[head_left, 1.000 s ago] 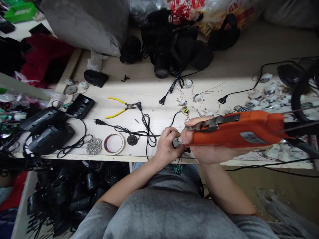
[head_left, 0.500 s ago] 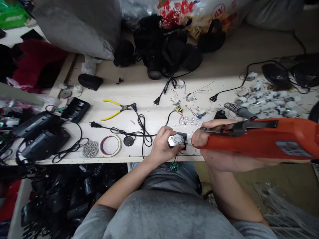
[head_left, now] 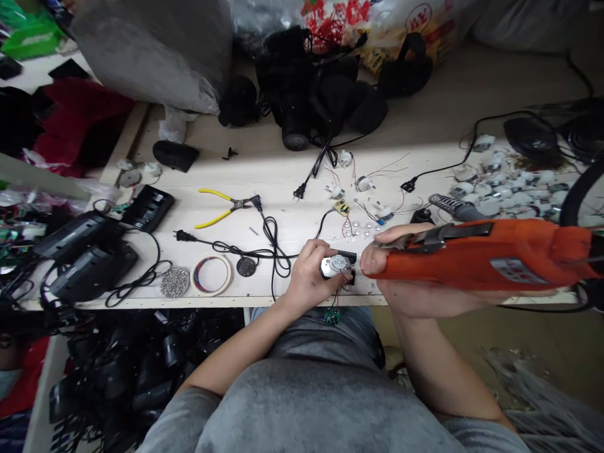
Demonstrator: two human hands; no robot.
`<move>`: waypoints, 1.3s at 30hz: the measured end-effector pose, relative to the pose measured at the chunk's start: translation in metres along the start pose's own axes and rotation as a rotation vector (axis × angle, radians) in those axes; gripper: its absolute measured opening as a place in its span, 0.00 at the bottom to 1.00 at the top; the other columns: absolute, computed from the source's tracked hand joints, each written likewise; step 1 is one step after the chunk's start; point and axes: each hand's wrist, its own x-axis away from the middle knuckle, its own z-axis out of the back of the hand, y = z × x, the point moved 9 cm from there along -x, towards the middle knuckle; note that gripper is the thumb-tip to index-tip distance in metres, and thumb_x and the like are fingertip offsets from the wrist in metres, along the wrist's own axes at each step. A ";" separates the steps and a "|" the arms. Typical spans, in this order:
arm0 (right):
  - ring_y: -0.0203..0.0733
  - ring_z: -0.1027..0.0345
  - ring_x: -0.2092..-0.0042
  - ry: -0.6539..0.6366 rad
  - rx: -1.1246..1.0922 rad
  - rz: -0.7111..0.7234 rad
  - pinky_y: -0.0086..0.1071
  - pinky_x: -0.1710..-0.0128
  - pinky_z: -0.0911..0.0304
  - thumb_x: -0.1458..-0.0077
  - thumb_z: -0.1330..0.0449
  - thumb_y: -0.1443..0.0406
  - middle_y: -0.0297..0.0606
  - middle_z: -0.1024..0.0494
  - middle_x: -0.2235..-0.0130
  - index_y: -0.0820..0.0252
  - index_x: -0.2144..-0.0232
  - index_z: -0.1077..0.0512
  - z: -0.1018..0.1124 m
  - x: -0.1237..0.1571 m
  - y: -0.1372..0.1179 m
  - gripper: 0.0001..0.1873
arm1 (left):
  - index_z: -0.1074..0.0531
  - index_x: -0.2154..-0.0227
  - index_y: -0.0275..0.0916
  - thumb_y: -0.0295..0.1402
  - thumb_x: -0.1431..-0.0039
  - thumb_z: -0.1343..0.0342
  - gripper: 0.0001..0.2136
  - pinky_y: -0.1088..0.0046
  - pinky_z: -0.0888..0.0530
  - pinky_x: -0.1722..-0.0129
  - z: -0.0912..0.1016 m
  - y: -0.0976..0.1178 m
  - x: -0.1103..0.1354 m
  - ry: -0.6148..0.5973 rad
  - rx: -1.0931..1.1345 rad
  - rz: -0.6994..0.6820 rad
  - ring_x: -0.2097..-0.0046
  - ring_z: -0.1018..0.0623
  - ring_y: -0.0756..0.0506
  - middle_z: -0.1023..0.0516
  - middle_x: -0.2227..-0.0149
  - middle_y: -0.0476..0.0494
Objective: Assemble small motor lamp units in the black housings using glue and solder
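Observation:
My left hand (head_left: 312, 275) is closed around a small motor (head_left: 338, 264) set in a black housing, close to the bench's front edge. A green circuit board (head_left: 332, 315) dangles from it on thin wires, over the edge. My right hand (head_left: 384, 264) grips an orange electric screwdriver (head_left: 453, 258), held level with its front end toward the motor. Whether its tip touches the motor part is hard to make out. Just beyond, several round metal pieces (head_left: 368, 232) and a small yellow transformer board (head_left: 340, 207) lie on the bench.
Yellow-handled pliers (head_left: 214, 209), black power cords (head_left: 271, 242), a tape roll (head_left: 212, 275) and a pile of screws (head_left: 174, 282) lie to the left. Small white motors (head_left: 500, 179) heap up at the right. Black housings (head_left: 292, 94) stand behind, and a crate of black parts (head_left: 117, 371) sits below left.
The screwdriver has drawn back slightly and turned, so more of its rear end and black cord show. My left hand still holds the motor in nearly the same place.

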 end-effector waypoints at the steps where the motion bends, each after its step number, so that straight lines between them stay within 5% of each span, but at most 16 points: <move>1: 0.45 0.30 0.76 -0.002 0.024 0.064 0.42 0.79 0.34 0.56 0.43 0.29 0.44 0.21 0.65 0.55 0.63 0.21 -0.003 -0.001 -0.005 0.40 | 0.29 0.58 0.40 0.35 0.46 0.31 0.16 0.63 0.25 0.54 0.000 0.000 0.000 0.000 -0.004 0.001 0.52 0.25 0.42 0.27 0.57 0.42; 9: 0.47 0.31 0.78 -0.167 -0.015 0.088 0.41 0.83 0.35 0.55 0.50 0.25 0.40 0.23 0.74 0.54 0.59 0.20 -0.012 -0.011 -0.006 0.47 | 0.29 0.58 0.39 0.34 0.49 0.30 0.17 0.63 0.25 0.53 -0.002 -0.002 0.000 -0.014 -0.020 0.014 0.52 0.25 0.42 0.27 0.57 0.43; 16: 0.44 0.33 0.80 -0.025 0.099 0.194 0.40 0.81 0.34 0.54 0.53 0.25 0.39 0.26 0.77 0.61 0.61 0.18 -0.010 0.000 -0.020 0.50 | 0.29 0.59 0.40 0.33 0.52 0.28 0.19 0.65 0.26 0.54 -0.003 -0.004 -0.001 -0.037 -0.061 0.024 0.53 0.25 0.42 0.28 0.58 0.44; 28: 0.44 0.33 0.79 -0.075 0.159 0.173 0.37 0.82 0.36 0.50 0.48 0.29 0.38 0.25 0.77 0.57 0.60 0.19 -0.020 -0.002 -0.021 0.43 | 0.28 0.59 0.40 0.34 0.51 0.28 0.19 0.65 0.26 0.54 -0.002 -0.005 0.000 -0.010 -0.030 0.019 0.53 0.25 0.43 0.28 0.58 0.44; 39: 0.42 0.32 0.81 -0.104 0.060 0.037 0.37 0.84 0.36 0.61 0.49 0.23 0.39 0.23 0.73 0.56 0.67 0.20 -0.026 -0.016 -0.012 0.46 | 0.28 0.60 0.40 0.36 0.52 0.27 0.19 0.64 0.26 0.53 -0.003 -0.006 -0.001 -0.033 -0.047 0.072 0.52 0.25 0.42 0.28 0.58 0.44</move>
